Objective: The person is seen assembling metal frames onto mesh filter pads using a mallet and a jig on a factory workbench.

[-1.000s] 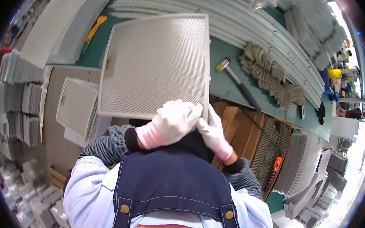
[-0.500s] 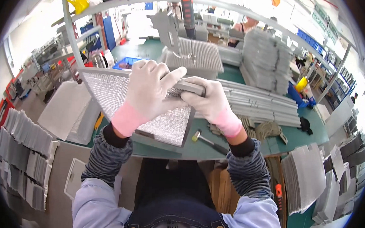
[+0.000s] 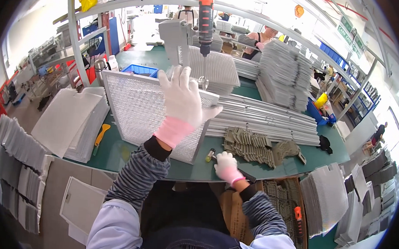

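A metal mesh filter panel (image 3: 137, 105) with a thin grey frame stands tilted over the table. My left hand (image 3: 183, 96), in a white glove with a pink cuff, lies against its upper right part. Its fingers are spread upward past the frame's top edge, and the thumb sticks out to the right. Near the table's front edge, my gloved right hand (image 3: 228, 168) is closed over the shaft of a small hammer (image 3: 210, 155). The hammer's yellowish head shows left of the fingers and its dark handle to the right.
An orange-and-black power screwdriver (image 3: 205, 23) hangs overhead. Right of the panel lie long metal strips (image 3: 267, 121) and a heap of grey brackets (image 3: 248, 145). Mesh sheets (image 3: 68, 122) and a yellow-handled tool (image 3: 101, 137) lie left. Panels (image 3: 281, 68) are stacked behind; a co-worker (image 3: 260, 39) stands beyond.
My right hand has left the panel's upper right corner and come down to the hammer. My left hand has shifted right, its fingers now stretched out.
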{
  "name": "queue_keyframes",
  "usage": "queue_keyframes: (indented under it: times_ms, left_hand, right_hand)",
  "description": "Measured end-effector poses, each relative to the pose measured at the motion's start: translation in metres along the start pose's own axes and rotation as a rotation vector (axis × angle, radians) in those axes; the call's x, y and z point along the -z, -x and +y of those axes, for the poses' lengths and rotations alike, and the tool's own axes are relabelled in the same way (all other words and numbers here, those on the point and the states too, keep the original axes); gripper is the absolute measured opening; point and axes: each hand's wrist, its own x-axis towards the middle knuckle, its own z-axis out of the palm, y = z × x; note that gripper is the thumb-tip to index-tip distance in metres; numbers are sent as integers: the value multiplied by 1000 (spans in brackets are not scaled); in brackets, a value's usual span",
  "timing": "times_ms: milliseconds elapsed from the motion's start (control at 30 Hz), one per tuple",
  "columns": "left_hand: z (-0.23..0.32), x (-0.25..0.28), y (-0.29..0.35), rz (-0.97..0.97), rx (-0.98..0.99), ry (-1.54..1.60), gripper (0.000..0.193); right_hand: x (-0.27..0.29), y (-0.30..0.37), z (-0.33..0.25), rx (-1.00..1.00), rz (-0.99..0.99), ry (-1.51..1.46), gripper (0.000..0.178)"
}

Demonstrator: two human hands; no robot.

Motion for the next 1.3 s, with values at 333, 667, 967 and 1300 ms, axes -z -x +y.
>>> queue_keyframes:
  times_ms: [333,667,967,1300]
  left_hand:
    - [0,-11,3,-126,-45,121,50]
    - [2,-38,0,155,-74,240,38]
    - [-2,-43,2,234,-69,258,38]
    - [2,-43,4,258,-53,275,37]
  right_hand:
    - [151,-23,11,112,180,-1047,18]
    - [317,-58,-13,547,360,-303,26]
    - [336,-53,-26,463,123,-2,32]
    - [326,-56,-36,372,407,-403,29]
